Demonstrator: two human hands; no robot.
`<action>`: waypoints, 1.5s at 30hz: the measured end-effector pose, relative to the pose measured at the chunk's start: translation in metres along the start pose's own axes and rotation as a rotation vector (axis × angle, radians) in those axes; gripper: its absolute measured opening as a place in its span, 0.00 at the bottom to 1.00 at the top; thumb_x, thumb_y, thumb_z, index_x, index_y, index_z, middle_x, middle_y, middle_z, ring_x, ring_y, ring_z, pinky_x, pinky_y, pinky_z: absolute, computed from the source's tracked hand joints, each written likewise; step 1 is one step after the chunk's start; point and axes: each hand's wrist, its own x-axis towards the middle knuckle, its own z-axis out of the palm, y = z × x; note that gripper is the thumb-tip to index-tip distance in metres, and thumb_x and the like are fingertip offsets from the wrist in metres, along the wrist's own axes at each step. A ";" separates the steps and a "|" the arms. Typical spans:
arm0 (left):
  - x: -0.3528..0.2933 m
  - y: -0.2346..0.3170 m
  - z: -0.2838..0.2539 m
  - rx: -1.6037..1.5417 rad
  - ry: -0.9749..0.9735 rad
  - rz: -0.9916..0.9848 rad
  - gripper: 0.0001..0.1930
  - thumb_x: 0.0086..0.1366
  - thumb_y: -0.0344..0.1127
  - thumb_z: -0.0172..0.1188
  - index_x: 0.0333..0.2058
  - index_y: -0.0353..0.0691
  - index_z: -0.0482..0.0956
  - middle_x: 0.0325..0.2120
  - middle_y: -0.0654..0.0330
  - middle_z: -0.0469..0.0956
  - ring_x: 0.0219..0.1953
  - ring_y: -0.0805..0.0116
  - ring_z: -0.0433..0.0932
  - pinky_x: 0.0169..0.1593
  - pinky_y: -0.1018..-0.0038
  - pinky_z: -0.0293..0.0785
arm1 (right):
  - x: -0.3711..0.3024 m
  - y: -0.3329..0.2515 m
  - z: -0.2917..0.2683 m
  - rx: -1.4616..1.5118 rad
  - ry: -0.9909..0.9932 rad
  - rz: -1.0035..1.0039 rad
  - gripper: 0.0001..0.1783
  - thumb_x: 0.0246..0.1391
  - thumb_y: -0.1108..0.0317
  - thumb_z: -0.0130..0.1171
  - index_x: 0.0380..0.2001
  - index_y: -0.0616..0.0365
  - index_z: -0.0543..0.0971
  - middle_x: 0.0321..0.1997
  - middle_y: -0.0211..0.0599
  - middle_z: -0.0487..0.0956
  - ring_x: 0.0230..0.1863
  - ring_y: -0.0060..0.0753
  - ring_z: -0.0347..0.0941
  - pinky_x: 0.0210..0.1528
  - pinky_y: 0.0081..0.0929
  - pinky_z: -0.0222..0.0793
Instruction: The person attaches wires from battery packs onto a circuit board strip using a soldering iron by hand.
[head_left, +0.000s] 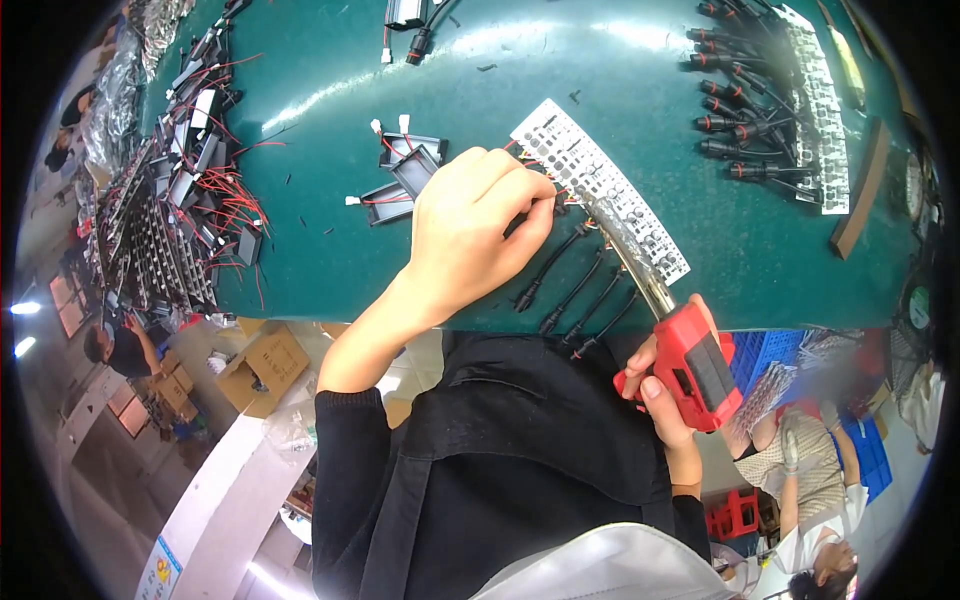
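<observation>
My right hand grips a red soldering gun with a dark grey panel on its side. Its metal barrel points up and left along a white circuit board strip, and the tip ends close to my left fingers. My left hand is closed in a pinch on a thin wire at the board's near edge; the fingers partly hide it. Several black cables with plugs hang from that edge toward me. Beside my left hand lie small black plastic cases with red wires and white connectors.
On the green table, a heap of black cases, strips and red wires fills the left. At the right are another board strip with black cables and a brown bar. Cardboard boxes, a blue crate and other people are beyond.
</observation>
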 end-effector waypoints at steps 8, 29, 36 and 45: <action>0.000 -0.001 0.002 -0.003 0.028 0.008 0.08 0.45 0.19 0.62 0.25 0.38 0.77 0.19 0.64 0.71 0.22 0.70 0.70 0.28 0.75 0.66 | 0.004 -0.005 0.005 0.018 -0.014 0.076 0.42 0.48 0.74 0.59 0.64 0.70 0.52 0.31 0.40 0.78 0.27 0.26 0.74 0.31 0.21 0.73; 0.000 -0.001 0.002 0.020 0.012 0.004 0.08 0.45 0.20 0.62 0.25 0.38 0.77 0.21 0.64 0.73 0.22 0.70 0.71 0.28 0.75 0.66 | 0.003 -0.004 0.002 0.096 -0.012 -0.015 0.45 0.48 0.73 0.60 0.66 0.66 0.48 0.36 0.44 0.77 0.31 0.32 0.75 0.33 0.27 0.75; -0.001 0.003 0.000 0.036 0.006 -0.041 0.06 0.50 0.23 0.65 0.28 0.38 0.78 0.23 0.62 0.74 0.25 0.68 0.74 0.31 0.73 0.70 | 0.001 -0.006 0.001 0.101 -0.001 0.013 0.46 0.48 0.73 0.61 0.66 0.65 0.47 0.36 0.44 0.77 0.31 0.31 0.74 0.32 0.26 0.75; -0.001 0.003 -0.006 -0.013 0.085 -0.051 0.11 0.51 0.26 0.66 0.35 0.42 0.81 0.24 0.64 0.70 0.24 0.72 0.66 0.28 0.77 0.66 | 0.000 -0.008 -0.001 0.088 0.012 -0.004 0.46 0.48 0.72 0.61 0.66 0.63 0.48 0.36 0.43 0.77 0.30 0.30 0.74 0.33 0.25 0.74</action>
